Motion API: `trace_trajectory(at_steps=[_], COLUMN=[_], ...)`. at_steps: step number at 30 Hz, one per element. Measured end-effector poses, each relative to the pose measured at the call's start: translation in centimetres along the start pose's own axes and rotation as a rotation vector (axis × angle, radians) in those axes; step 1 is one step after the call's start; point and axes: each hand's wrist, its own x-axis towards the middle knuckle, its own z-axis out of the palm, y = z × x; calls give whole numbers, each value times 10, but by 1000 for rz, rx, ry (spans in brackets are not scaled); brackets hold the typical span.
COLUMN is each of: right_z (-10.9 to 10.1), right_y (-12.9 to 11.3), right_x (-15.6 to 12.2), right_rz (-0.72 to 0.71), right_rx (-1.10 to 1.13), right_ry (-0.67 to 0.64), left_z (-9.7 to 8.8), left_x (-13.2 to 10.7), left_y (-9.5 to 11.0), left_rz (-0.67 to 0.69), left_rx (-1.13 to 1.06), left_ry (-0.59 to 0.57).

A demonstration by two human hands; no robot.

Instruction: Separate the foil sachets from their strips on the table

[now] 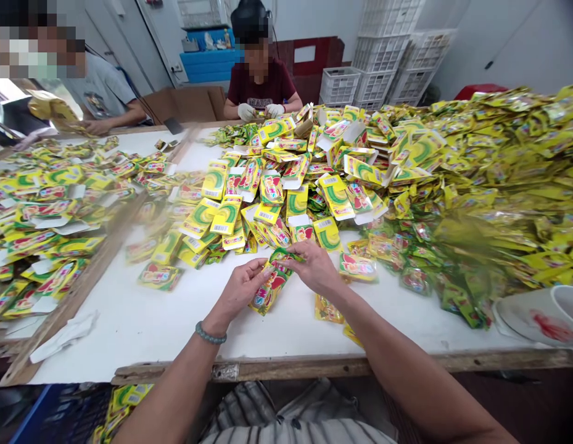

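Note:
My left hand (240, 288) and my right hand (316, 265) meet over the white table (142, 320) and together grip one yellow-green candy packet (271, 285) with a red picture on it. The left fingers pinch its lower end, the right fingers pinch its top. A beaded bracelet (210, 335) circles my left wrist. Just beyond my hands lies a heap of flat yellow cardboard sleeves (267, 197). Loose packets (358, 266) lie to the right of my right hand.
A huge pile of packets (499, 160) covers the right side. More sleeves fill the left table (41, 209). A person in gloves sits opposite (261, 92), another at far left (101, 98). White crates (383, 61) stack behind. A white bowl (545, 311) sits at right.

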Motion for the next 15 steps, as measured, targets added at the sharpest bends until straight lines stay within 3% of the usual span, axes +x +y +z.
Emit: trace_trajectory(at_steps=[6,11,15], right_z=[6,12,17], right_y=[-6,-15,-11], right_x=[-4,-11,-10], right_rz=[25,-30,66], right_rx=[-112,-158,-64], right_ry=[-1,-150,-148], left_z=[0,-1,-3], left_x=[-1,0,-2], left_y=[0,-2,1], left_rz=[8,-27,-55], left_rx=[-32,-57,-53], left_ry=[17,45,39])
